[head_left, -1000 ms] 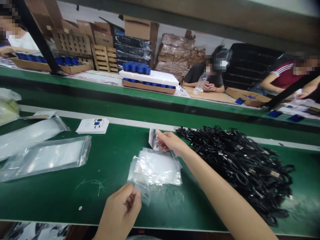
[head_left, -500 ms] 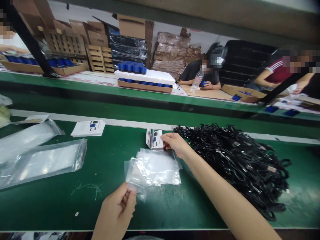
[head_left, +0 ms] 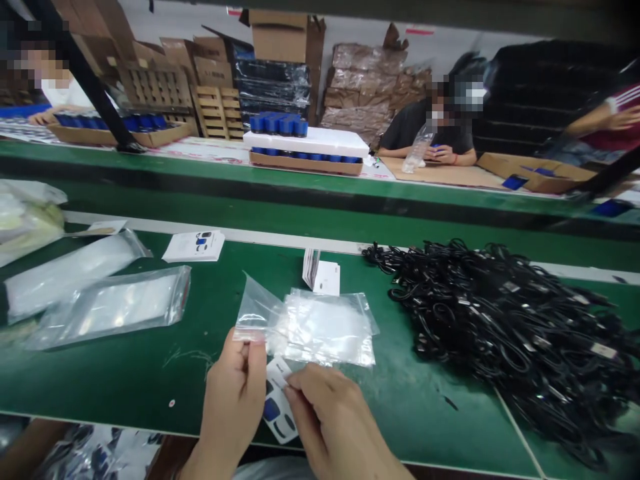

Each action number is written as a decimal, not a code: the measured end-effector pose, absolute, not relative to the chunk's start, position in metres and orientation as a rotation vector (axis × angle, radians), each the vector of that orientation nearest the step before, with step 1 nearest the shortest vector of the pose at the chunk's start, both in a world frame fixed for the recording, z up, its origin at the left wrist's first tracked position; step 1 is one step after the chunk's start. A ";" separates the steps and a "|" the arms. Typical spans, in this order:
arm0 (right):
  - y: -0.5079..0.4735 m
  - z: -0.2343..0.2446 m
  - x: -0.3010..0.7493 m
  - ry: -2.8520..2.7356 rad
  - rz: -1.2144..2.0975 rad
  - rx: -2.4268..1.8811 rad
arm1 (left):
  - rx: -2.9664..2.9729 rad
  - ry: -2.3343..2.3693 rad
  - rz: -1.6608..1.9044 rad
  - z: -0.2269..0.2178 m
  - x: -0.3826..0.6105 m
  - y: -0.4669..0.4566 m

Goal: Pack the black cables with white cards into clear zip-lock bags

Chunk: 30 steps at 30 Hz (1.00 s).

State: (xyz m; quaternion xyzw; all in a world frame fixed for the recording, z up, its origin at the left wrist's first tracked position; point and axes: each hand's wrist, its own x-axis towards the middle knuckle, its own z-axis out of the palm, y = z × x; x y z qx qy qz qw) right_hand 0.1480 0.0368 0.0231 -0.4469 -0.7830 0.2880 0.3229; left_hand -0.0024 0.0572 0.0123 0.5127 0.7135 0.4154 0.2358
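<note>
Between thumb and fingers, my left hand (head_left: 234, 383) pinches a small clear zip bag (head_left: 257, 310) by its edge. My right hand (head_left: 330, 407) grips a printed leaflet (head_left: 280, 407) with dark and blue product pictures, close beside the left hand. A stack of clear plastic bags (head_left: 327, 327) lies flat on the green table just beyond both hands. Behind that stack, some folded leaflets (head_left: 320, 272) stand partly fanned open. Whether the leaflet touches the bag in my left hand I cannot tell.
A large heap of black cables (head_left: 500, 333) covers the right side. At left lie long clear bag packs (head_left: 120, 307) and a leaflet pile (head_left: 194, 246). Across the line, a person (head_left: 430, 140) handles a blue item near a bottle (head_left: 419, 150) and boxed blue items (head_left: 306, 160).
My right hand has come back from the standing leaflets with one leaflet, down beside my left hand. The bag in my left hand now points upward. The view has shifted left.
</note>
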 end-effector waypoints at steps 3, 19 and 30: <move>0.028 0.008 0.136 -1.671 0.810 -1.261 | 1.431 2.062 1.206 0.013 -0.002 0.060; 0.033 0.004 0.147 -1.741 0.227 -0.881 | 1.640 1.916 1.173 0.017 -0.010 0.051; 0.028 0.006 0.144 -2.049 0.045 -1.264 | 2.284 2.001 0.984 0.019 0.004 0.043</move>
